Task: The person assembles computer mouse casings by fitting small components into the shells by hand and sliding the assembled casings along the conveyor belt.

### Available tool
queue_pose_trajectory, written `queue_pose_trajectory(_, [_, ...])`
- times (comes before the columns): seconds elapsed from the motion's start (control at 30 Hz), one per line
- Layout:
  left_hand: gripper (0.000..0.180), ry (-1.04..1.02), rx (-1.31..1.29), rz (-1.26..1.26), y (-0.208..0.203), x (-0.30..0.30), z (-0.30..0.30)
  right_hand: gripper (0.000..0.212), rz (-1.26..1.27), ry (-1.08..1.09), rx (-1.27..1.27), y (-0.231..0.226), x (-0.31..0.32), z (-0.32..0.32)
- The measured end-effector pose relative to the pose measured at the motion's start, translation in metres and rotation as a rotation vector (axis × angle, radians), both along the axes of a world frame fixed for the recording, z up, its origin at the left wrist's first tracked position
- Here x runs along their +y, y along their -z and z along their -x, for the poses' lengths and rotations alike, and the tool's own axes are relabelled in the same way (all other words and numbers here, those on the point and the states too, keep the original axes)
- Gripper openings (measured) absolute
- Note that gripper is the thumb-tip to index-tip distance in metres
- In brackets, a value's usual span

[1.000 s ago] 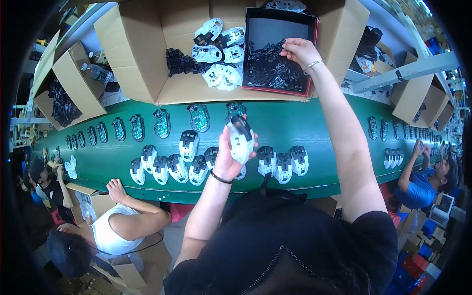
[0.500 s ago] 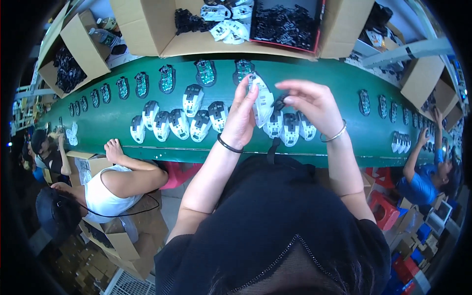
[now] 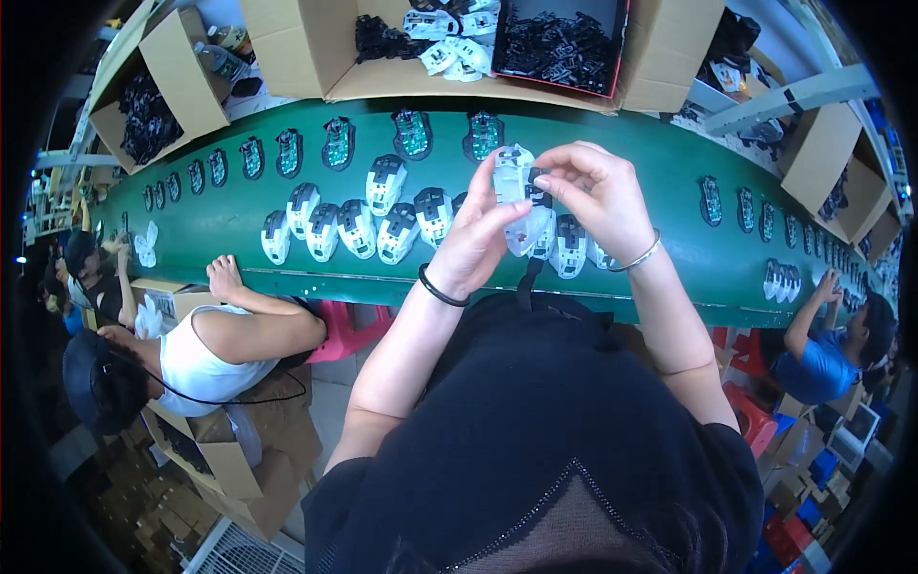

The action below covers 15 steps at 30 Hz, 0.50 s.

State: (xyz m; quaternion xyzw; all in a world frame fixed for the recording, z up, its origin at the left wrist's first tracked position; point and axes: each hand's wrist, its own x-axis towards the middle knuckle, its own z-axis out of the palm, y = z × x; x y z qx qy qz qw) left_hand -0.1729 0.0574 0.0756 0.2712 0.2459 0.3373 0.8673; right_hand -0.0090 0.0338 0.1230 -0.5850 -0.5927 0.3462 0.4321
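Head: left hand (image 3: 469,241) holds one shell (image 3: 513,180), right hand (image 3: 601,194) one black piece (image 3: 536,176).

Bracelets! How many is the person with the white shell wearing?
2. A black band is worn just behind the left hand, and a silver bangle just behind the right hand. None seem to be hidden.

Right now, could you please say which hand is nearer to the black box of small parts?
Right. The right hand is directly below the black box in the picture, at the white shell; the left hand is lower and farther left, holding that shell.
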Motion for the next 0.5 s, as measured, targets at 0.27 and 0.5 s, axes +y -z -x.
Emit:
queue_pose_trajectory(0.27, [0.085, 0.003, -0.024, -0.016, -0.0017, 0.0032, 0.0062, 0.014, -0.013, -0.021, 0.029, -0.0022, 0.003, 0.0019])
queue_pose_trajectory(0.5, [0.085, -0.016, -0.014, -0.068, -0.0032, 0.0071, 0.0042, 0.013, -0.129, 0.008, -0.12, -0.0009, 0.0047, 0.0103])
